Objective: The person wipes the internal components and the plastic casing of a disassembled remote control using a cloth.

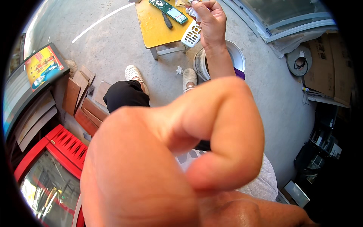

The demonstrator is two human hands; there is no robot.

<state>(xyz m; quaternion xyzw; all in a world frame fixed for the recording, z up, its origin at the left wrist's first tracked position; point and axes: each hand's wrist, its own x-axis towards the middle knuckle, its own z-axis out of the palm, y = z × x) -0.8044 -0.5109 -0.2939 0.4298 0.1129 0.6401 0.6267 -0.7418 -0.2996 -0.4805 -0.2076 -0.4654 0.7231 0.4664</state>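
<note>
My left hand (166, 151) looms large and blurred close to the view, its fingers curled in; nothing shows in the gap inside the bent finger. Farther off, over a yellow stool (151, 28), my right hand (213, 22) pinches a crumpled white tissue (192, 13); a yellowish piece by the fingertips is cut off by the upper edge. On the stool lie a green circuit board (170, 10) with a small display and a black-handled screwdriver (166, 20). A white remote control cover (191, 34) with button holes sits at the stool's right edge, just below my right hand.
A white bucket (236, 56) with something purple (239, 73) stands right of the stool. Wooden boards (85, 113), a red-framed glass case (56, 143) and a dark-framed picture panel (45, 66) are at left. Cardboard (325, 64) and a cable reel (298, 62) are at right.
</note>
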